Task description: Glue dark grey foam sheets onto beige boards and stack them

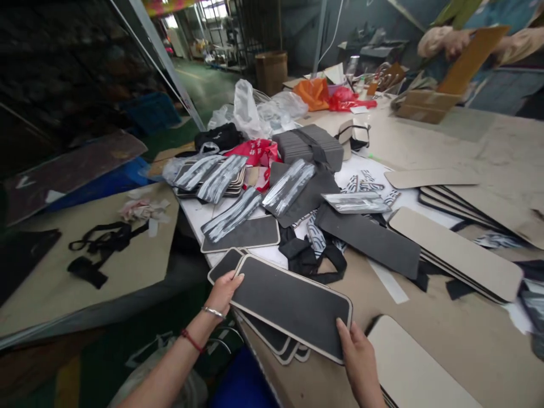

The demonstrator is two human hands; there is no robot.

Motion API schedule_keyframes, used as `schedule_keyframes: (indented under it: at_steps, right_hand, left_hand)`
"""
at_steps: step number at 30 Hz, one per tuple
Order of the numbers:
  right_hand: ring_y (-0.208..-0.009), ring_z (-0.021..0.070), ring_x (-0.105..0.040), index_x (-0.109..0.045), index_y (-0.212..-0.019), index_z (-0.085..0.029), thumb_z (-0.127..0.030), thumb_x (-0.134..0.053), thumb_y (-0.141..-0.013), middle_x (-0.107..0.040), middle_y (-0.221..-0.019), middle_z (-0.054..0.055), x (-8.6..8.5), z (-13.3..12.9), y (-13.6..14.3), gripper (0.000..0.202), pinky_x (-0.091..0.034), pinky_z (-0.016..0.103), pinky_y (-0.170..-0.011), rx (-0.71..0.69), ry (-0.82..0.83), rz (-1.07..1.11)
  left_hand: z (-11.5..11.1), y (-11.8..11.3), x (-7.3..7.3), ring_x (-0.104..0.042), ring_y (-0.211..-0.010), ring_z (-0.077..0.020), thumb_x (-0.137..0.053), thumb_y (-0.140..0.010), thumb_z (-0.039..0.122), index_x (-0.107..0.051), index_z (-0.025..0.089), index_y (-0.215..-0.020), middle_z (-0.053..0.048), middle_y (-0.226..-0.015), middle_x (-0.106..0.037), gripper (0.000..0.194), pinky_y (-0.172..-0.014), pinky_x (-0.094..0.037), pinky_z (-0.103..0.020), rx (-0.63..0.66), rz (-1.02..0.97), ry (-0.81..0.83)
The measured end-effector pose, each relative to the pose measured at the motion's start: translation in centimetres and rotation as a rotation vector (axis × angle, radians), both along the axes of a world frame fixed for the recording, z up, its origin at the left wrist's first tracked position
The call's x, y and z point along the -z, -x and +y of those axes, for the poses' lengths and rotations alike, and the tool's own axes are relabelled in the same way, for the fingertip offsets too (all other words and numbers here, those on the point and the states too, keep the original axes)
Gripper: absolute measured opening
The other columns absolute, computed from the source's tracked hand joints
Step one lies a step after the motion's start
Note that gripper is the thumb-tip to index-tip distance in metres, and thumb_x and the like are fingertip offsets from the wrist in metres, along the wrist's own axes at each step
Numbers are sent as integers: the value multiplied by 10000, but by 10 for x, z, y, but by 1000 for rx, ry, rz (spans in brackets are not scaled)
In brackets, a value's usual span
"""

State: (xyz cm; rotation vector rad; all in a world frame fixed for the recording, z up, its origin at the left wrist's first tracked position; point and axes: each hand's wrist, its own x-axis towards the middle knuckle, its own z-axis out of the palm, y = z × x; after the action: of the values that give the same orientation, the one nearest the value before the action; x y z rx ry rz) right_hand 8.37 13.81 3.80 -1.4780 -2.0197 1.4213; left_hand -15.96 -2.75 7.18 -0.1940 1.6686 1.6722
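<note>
Between my two hands is a dark grey rectangular panel [293, 303] with rounded corners and a pale beige edge. My left hand [225, 290] is closed on its left end, thumb on top. My right hand [358, 351] grips the lower right corner, thumb also on the upper face. Beneath it, several similar panels [266, 334] lie in a loose stack at the table edge. Just beyond, another dark panel [246, 233] lies on white sheeting, partly covered by a strip with white brush-like streaks [232, 215]. Black strap loops [312, 255] lie behind the held panel.
Beige panels [454, 252] are stacked to the right, with another stack [416, 362] near my right hand. A grey bundle [308, 144] and plastic bags [255, 110] stand farther back. A co-worker's hands [457, 42] hold brown cardboard [471, 62]. A side table [140, 266] is at left.
</note>
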Motion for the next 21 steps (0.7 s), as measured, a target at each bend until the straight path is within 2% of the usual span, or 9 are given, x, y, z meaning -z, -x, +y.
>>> schedule_keyframes:
  at_steps: [4, 7, 10, 13, 15, 17, 19, 21]
  right_hand:
    - [-660, 220, -614, -570, -677, -225, -622, -423, -709, -648, -659, 45, 6, -7, 21, 425, -476, 290, -601, -42, 1, 2]
    - [-612, 199, -615, -558, -683, -238, -605, -382, -757, -636, -623, 34, 9, -6, 24, 413, -462, 267, -575, -122, -18, -7]
    - [-518, 184, -588, -535, -663, -248, -600, -306, -802, -597, -551, 18, 10, 11, 20, 442, -424, 262, -520, -142, -109, -70]
    - [-493, 188, -573, -509, -639, -248, -644, -253, -798, -583, -534, 25, 6, 44, 17, 498, -396, 269, -500, -80, -249, -136]
    - [-475, 178, -552, -484, -606, -247, -653, -223, -805, -567, -518, 22, 3, 67, 19, 522, -387, 268, -508, -55, -327, -159]
    - [-470, 165, -535, -470, -590, -243, -638, -214, -822, -561, -523, 18, -1, 85, 24, 525, -376, 263, -513, -50, -396, -161]
    - [-472, 158, -523, -461, -583, -238, -616, -221, -840, -556, -523, 15, -3, 96, 31, 516, -357, 258, -509, -46, -465, -155]
    - [-472, 153, -518, -459, -586, -235, -590, -233, -857, -551, -517, 10, -3, 99, 37, 501, -341, 254, -504, -49, -520, -154]
  left_hand:
    - [-9, 25, -4, -637, -624, -204, -730, -521, 405, -613, 127, -805, -51, -669, -672, 415, -606, -516, -312, 45, 62, 70]
    - [-20, 46, -7, -644, -736, -235, -695, -508, 468, -632, 163, -830, -61, -752, -689, 448, -694, -513, -335, 112, 333, 295]
    - [-28, 64, -7, -634, -838, -252, -654, -497, 510, -621, 212, -855, -53, -841, -691, 467, -753, -492, -325, 115, 702, 553]
    - [-19, 73, -11, -636, -727, -225, -564, -587, 536, -593, 221, -789, -30, -766, -679, 375, -657, -483, -286, 206, 865, 666]
    - [3, 73, -17, -611, -619, -189, -518, -642, 521, -575, 225, -711, 0, -666, -646, 309, -583, -455, -249, 318, 950, 680]
    - [37, 69, -23, -572, -553, -152, -494, -686, 490, -561, 224, -678, 22, -611, -609, 275, -556, -431, -222, 424, 1043, 617]
    - [82, 62, -27, -548, -537, -129, -473, -742, 452, -555, 218, -689, 28, -608, -595, 254, -559, -424, -206, 530, 1133, 498]
    - [132, 56, -26, -567, -602, -135, -438, -804, 401, -565, 210, -732, 6, -666, -615, 241, -607, -440, -215, 636, 1267, 348]
